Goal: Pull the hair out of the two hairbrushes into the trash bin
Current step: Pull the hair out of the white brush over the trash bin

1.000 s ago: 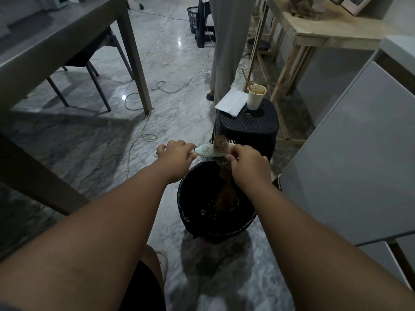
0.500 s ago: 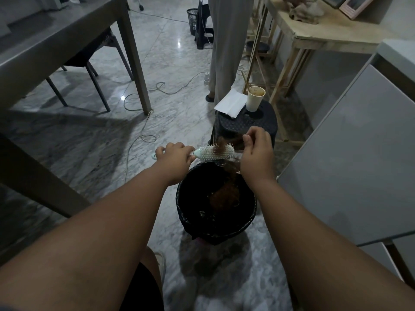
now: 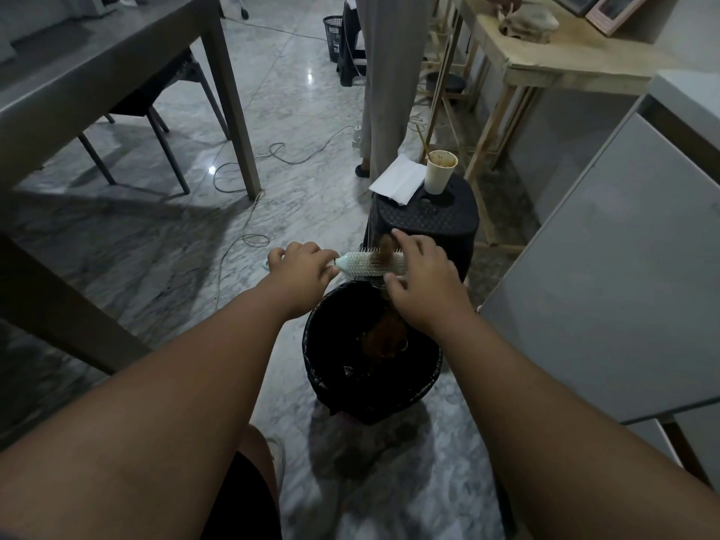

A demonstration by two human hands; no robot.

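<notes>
**One brush part-cleaned over the bin, hair still caught in it**

A marble floor (image 3: 163, 267) carries everything here. On it, near the cabinet side, stands the black trash bin (image 3: 319, 368), lined with a dark bag. Touching or just behind its far rim sits a black stool (image 3: 448, 220) with a paper cup (image 3: 439, 173) and a folded white paper (image 3: 397, 179) on its top.

Above the far rim of the bin a pale hairbrush (image 3: 364, 263) is held level, bristles up. The left hand (image 3: 302, 267) is closed around its handle in a full fist. The right hand (image 3: 422, 274) reaches over the head of the brush, its fingertips (image 3: 399, 233) narrowed toward a brown clump of hair (image 3: 385, 247) standing up from the bristles; whether they have actually pinched it I cannot tell.

Down inside the bin lies a brown wad of hair (image 3: 383, 339), so some of the job looks done. What remains, by my reading: the clump in this brush has to come free and drop, the bristles near the handle look mostly clean, and the second brush is nowhere in view, so its state cannot be judged.
</notes>
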